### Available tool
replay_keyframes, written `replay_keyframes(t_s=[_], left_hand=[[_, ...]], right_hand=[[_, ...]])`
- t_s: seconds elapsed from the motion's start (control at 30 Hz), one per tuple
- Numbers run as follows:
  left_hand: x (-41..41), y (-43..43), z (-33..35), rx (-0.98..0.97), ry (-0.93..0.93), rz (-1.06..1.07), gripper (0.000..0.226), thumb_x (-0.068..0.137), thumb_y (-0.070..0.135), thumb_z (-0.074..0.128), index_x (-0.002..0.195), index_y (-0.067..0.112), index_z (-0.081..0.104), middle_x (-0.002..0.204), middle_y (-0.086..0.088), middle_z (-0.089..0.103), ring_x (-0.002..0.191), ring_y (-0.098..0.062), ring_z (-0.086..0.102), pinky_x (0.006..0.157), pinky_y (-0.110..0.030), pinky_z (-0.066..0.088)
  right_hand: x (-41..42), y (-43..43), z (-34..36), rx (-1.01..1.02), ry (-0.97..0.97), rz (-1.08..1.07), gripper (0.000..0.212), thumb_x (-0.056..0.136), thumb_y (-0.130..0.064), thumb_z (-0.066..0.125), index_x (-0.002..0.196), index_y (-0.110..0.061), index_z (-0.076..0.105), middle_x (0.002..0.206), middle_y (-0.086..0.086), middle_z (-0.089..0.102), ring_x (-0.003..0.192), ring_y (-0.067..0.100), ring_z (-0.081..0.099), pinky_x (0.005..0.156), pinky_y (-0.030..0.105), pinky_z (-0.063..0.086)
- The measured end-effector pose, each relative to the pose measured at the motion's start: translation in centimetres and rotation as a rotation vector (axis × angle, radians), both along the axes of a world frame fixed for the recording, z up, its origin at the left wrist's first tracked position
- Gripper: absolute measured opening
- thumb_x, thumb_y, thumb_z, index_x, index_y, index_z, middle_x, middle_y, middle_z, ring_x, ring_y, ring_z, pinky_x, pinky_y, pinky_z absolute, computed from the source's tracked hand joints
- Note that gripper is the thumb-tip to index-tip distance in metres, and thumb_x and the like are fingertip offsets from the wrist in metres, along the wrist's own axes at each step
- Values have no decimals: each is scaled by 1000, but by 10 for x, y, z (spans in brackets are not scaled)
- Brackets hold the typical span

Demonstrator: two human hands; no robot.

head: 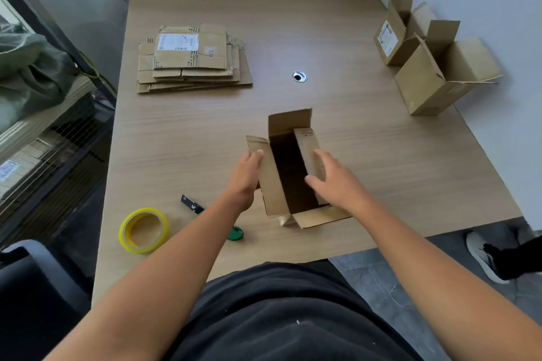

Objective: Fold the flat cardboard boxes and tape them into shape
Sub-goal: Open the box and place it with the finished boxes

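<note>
Two unreadable: white label (pixel 178 41) on flat stack (pixel 202 80), far box label (pixel 387 38).

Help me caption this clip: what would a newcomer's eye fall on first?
The open box at the middle of the table, with the left hand gripping its left flap and the right hand touching the right flap. Next, the flat stack far left, two folded boxes far right, and the yellow tape by the left arm.
</note>
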State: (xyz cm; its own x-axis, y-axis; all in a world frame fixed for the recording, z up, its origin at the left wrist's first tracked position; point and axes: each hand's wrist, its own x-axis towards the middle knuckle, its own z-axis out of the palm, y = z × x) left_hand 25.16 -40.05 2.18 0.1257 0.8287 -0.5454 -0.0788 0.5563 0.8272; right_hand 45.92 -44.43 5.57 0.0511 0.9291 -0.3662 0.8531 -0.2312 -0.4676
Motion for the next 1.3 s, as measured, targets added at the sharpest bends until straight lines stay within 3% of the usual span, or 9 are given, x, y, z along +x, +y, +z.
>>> replay_keyframes(t_s=[0.17,0.23,0.3,0.43,0.57,0.7,0.83,1.2,1.3], left_hand=[[-12,-4,-16,-21,77,-11,19,104,50,44,106,37,57,106,1,69,96,-16,68,62,-26,55],[-8,-4,-17,-55,101,25,22,104,53,42,102,37,58,103,3,70,92,-15,69,60,-26,54],[-5,-6,-18,-117,91,42,31,103,55,41,103,32,61,104,-1,70,94,-19,68,69,-33,56],[0,-9,-21,-211,124,33,54,100,63,41,124,20,60,115,-6,66,105,-26,62,94,-48,52],[11,-13,-4,-244,19,82,54,93,71,47,116,25,63,99,0,75,91,-20,72,72,-35,58],[39,-18,5,-135,-36,57,30,97,39,62,124,27,59,104,0,72,97,-23,69,72,-36,56],[98,-10,19,-89,35,100,6,101,33,58,105,34,63,94,3,75,88,-20,71,59,-33,59],[374,28,45,-132,181,-109,31,105,41,44,133,27,46,111,-4,62,97,-25,61,66,-37,49],[450,40,39,-148,171,-141,38,106,40,43,141,23,43,117,-6,59,104,-27,59,81,-43,54]], right_hand=[[13,-4,3,53,224,-190,51,104,-32,36,154,-30,27,146,3,51,126,16,50,101,35,37],[25,-6,3,93,236,-229,50,103,-32,40,152,-34,30,106,-4,64,85,2,57,88,36,46],[40,-9,-1,136,255,-276,48,102,-38,48,147,-45,33,76,-6,53,58,1,46,69,33,46],[53,-16,-21,52,315,-340,48,104,-45,49,150,-40,36,134,-3,59,113,9,59,89,37,56],[51,-16,-39,0,299,-366,53,108,-46,36,156,-26,32,155,2,45,139,22,45,108,37,39],[72,-12,-33,55,265,-391,63,104,-53,38,160,-27,21,163,0,33,149,24,32,114,42,33],[133,-14,-9,135,187,-286,77,101,-55,46,162,-27,10,169,0,15,155,21,11,123,46,19],[378,-47,52,287,-65,-212,68,100,-54,48,160,-28,26,168,-2,21,156,16,5,122,38,9],[431,-50,49,286,-86,-264,67,101,-51,49,159,-24,29,167,2,23,156,19,6,125,42,10]])
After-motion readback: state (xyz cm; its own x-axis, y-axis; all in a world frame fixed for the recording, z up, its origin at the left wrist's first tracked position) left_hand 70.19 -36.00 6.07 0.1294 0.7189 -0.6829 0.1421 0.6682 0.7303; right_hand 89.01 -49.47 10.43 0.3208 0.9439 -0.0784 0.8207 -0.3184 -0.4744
